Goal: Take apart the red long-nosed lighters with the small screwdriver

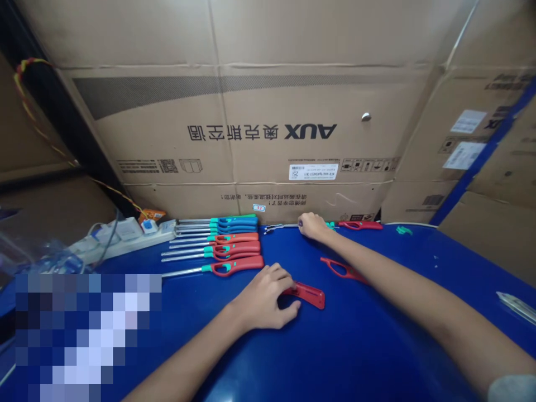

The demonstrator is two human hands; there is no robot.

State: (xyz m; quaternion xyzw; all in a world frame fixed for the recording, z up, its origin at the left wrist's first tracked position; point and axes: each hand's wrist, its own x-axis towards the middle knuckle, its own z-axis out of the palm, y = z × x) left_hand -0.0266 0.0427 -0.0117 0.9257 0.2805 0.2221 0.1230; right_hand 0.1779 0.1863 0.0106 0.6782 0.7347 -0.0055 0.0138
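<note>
Red shell (310,296), hollow, curved, touches spread left hand (268,297); whether right hand (315,226) pinches, I cannot tell.

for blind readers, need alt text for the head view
A person's left hand touches a curved red plastic shell on a blue table; the right hand is by the brown cardboard wall. Blue, orange and red long-nosed lighters lie at left.

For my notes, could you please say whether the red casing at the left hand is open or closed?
It looks open: the red casing shows a recessed inside within its rim; the left hand covers one end.
</note>
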